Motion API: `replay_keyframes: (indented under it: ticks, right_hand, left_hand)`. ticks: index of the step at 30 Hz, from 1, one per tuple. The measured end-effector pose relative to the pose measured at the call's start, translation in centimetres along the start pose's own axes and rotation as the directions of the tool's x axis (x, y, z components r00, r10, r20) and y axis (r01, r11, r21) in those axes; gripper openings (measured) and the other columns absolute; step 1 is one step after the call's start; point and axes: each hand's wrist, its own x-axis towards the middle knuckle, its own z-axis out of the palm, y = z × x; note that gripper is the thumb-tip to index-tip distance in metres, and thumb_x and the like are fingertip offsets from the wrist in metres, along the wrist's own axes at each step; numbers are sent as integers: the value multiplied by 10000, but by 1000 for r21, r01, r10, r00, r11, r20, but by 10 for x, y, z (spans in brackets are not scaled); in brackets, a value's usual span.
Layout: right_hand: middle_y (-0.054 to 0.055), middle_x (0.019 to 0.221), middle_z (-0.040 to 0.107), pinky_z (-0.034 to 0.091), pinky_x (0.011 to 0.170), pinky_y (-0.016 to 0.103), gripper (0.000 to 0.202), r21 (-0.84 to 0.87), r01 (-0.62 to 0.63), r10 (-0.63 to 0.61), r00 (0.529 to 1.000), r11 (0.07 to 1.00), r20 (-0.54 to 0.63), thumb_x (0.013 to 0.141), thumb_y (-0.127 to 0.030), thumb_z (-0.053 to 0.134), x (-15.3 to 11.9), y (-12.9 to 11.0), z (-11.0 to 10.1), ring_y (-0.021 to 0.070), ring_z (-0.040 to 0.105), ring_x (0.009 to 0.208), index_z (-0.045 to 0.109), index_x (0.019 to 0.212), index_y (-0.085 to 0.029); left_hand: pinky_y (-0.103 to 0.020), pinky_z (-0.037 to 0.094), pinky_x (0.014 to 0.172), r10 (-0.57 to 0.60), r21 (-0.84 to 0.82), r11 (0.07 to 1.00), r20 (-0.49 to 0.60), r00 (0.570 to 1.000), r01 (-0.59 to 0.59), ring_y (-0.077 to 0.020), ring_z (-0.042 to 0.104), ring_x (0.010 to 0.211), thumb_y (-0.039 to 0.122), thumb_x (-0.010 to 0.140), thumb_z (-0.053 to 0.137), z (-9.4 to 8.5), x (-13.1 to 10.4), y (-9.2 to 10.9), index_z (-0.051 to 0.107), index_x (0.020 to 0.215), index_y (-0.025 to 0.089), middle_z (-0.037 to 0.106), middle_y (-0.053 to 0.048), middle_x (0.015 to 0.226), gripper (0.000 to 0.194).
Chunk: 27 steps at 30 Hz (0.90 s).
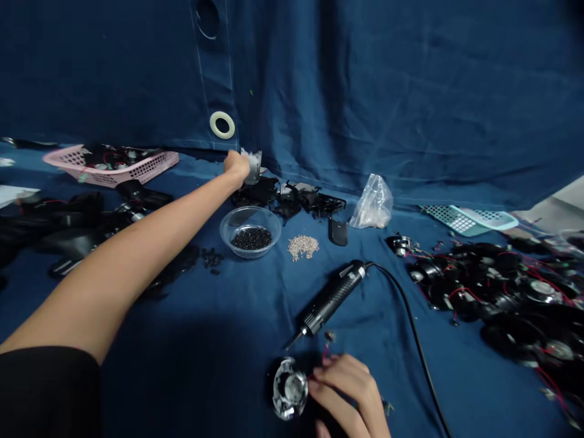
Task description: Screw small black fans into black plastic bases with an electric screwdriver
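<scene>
My left hand [236, 165] is stretched to the far side of the cloth, its fingers closed on a clear plastic part [253, 168]. Black plastic pieces [258, 191] lie just below it. Near the front, my right hand [349, 392] bends its fingers at the right edge of a small round motor unit [291, 389] with a silvery centre. A thin red wire [325, 351] runs to its fingertips from a small connector [330, 336]. Behind that lies a black electric screwdriver [331, 298], its bit pointing toward the motor unit.
A clear bowl [224, 234] holds black screws, beside a pile of silvery screws [303, 246]. A plastic bag [373, 204] and a pink basket [150, 167] stand farther back. Wired motor parts [502, 280] cover the right; a cable [417, 340] crosses the cloth.
</scene>
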Motion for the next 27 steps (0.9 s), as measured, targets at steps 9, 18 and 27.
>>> replay_keyframes:
  ticks: [9, 18, 27]
  right_hand:
    - [55, 1107, 678, 217, 1124, 626, 344, -122, 22, 27, 923, 992, 384, 826, -202, 611, 9, -7, -13, 293, 498, 1244, 594, 1170, -209]
    - [59, 1019, 653, 521, 865, 340, 203, 172, -281, 187, 886, 944, 423, 887, -258, 593, -1, -11, -2, 177, 627, 957, 573, 1079, -196]
    - [52, 1043, 651, 511, 879, 327, 201, 260, -330, 190, 874, 907, 447, 873, -227, 586, -3, -11, 1, 162, 624, 951, 581, 1071, -192]
  left_hand:
    - [-339, 399, 1009, 526, -162, 850, 291, 799, -501, -191, 562, 1104, 370, 1023, 345, -157, -212, -11, 606, 1158, 114, 642, -25, 1112, 390]
    - [-311, 539, 782, 370, 38, 805, 748, 552, -591, -216, 628, 948, 453, 834, 630, -188, -365, -74, 239, 1531, 274, 467, -95, 1299, 819]
    - [-378, 432, 1046, 668, -183, 656, 592, 451, -732, -225, 531, 1216, 333, 897, 623, -176, -368, -67, 581, 1150, 209, 531, -93, 1345, 284]
